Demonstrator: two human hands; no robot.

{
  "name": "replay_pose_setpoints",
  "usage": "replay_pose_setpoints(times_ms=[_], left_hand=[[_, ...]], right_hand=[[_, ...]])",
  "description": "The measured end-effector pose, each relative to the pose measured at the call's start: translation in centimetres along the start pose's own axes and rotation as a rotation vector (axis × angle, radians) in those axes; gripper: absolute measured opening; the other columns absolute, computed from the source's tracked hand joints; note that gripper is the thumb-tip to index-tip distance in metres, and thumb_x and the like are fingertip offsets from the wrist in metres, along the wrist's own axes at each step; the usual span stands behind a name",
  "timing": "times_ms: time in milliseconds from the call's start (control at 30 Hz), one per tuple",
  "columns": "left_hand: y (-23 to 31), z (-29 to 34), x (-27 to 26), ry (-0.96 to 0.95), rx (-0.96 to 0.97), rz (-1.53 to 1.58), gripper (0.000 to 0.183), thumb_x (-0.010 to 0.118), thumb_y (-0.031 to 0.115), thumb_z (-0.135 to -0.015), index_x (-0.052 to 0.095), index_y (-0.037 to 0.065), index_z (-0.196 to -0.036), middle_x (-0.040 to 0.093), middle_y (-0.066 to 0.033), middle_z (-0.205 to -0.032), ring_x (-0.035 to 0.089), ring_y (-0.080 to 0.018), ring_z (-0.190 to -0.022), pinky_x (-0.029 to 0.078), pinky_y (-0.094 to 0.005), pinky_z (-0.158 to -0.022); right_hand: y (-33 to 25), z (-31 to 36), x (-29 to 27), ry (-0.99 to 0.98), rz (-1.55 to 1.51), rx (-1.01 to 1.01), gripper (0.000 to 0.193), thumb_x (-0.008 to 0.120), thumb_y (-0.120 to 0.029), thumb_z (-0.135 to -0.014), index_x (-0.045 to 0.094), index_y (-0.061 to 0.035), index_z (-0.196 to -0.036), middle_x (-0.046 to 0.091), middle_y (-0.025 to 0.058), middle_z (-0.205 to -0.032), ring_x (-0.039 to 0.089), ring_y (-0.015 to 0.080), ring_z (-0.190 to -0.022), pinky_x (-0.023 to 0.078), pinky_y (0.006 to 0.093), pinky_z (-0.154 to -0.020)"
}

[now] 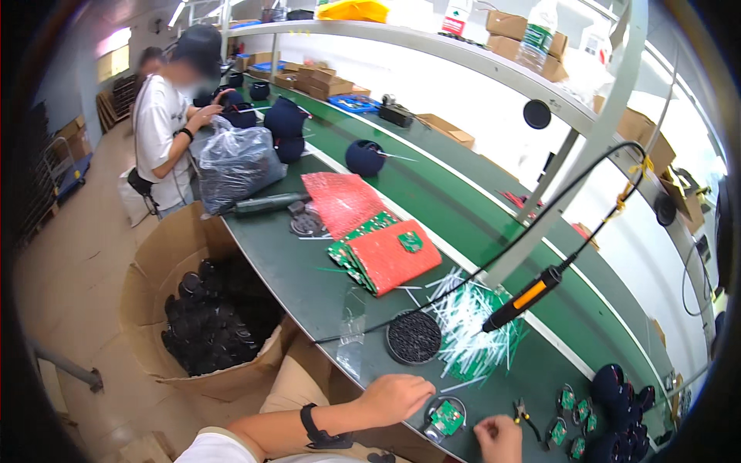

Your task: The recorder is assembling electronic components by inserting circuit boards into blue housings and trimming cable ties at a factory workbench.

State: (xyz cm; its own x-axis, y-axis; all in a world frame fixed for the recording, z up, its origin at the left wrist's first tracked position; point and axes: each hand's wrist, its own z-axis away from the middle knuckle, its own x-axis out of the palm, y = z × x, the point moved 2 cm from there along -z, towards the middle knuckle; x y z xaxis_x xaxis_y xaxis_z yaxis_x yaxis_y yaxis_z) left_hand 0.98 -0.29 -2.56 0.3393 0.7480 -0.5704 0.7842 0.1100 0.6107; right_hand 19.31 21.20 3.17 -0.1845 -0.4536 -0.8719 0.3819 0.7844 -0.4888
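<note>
Fingers of your left hand (397,397) curl against a round part holding a green circuit board (446,417); your right hand (499,437) pinches something tiny beside it, which could slip into the loose white ties (471,328).

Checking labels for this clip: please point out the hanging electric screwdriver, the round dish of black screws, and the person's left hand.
hanging electric screwdriver (527,297): head view, orange-and-black grip.
round dish of black screws (414,337): head view, middle of the screw pile.
left hand (397,397): head view, back of the hand.
</note>
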Motion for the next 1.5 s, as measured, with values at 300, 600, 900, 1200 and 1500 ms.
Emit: replay_pose_setpoints(times_ms=[300, 600, 900, 1200, 1500], left_hand=[[0.4, -4.3, -10.9, 0.237, -0.136, 0.164, 0.012, 0.073, 0.006, -0.093, 0.076, 0.003, -0.104, 0.075, -0.0111, -0.093, 0.07, -0.0173, -0.077, 0.055, -0.0315, -0.067], [-24.4, -27.9, -23.8, 0.097, -0.418, -0.703, 0.013, 0.069, 0.017, -0.086, 0.079, 0.01, -0.092, 0.076, -0.0177, -0.1, 0.073, -0.0368, -0.097, 0.058, -0.0485, -0.086], [-39.9, -34.4, -20.3, 0.157, -0.253, -1.147, 0.016, 0.059, 0.015, -0.096, 0.069, 0.011, -0.108, 0.067, -0.0114, -0.114, 0.069, -0.0293, -0.106, 0.059, -0.0459, -0.08], [-33.7, -31.5, -20.3, 0.264, -0.21, -1.034, 0.05, 0.092, 0.021, -0.068, 0.068, 0.007, -0.11, 0.061, -0.012, -0.117, 0.058, -0.0354, -0.116, 0.05, -0.0498, -0.091], [-8.6, -15.6, -25.1, 0.388, 0.11, -0.26, 0.032, 0.073, 0.003, -0.073, 0.051, 0.0, -0.096, 0.047, -0.0103, -0.089, 0.051, -0.0256, -0.085, 0.043, -0.0338, -0.082]], right_hand=[[-4.1, 2.6, 4.0, 0.503, 0.151, -0.128, 0.009, 0.067, -0.009, -0.09, 0.067, -0.0033, -0.097, 0.065, 0.0164, -0.094, 0.064, 0.0398, -0.087, 0.052, 0.0463, -0.077], [-3.7, 2.0, 4.0, 0.524, 0.138, -0.088, 0.009, 0.068, -0.006, -0.086, 0.067, -0.0048, -0.094, 0.066, 0.0158, -0.092, 0.064, 0.0387, -0.085, 0.053, 0.0454, -0.073], [-3.9, 1.5, 3.7, 0.581, 0.092, -0.063, 0.009, 0.071, -0.007, -0.082, 0.066, -0.0055, -0.089, 0.063, 0.0138, -0.085, 0.062, 0.0361, -0.076, 0.051, 0.0441, -0.068], [-1.8, 1.9, 4.9, 0.598, 0.143, -0.041, 0.011, 0.074, -0.006, -0.075, 0.067, -0.0084, -0.082, 0.061, 0.0066, -0.077, 0.063, 0.0278, -0.069, 0.05, 0.0403, -0.061], [-1.6, 2.6, 4.9, 0.587, 0.127, -0.076, 0.011, 0.075, -0.013, -0.079, 0.067, -0.0105, -0.087, 0.057, 0.0072, -0.081, 0.061, 0.0291, -0.076, 0.049, 0.0424, -0.066]])
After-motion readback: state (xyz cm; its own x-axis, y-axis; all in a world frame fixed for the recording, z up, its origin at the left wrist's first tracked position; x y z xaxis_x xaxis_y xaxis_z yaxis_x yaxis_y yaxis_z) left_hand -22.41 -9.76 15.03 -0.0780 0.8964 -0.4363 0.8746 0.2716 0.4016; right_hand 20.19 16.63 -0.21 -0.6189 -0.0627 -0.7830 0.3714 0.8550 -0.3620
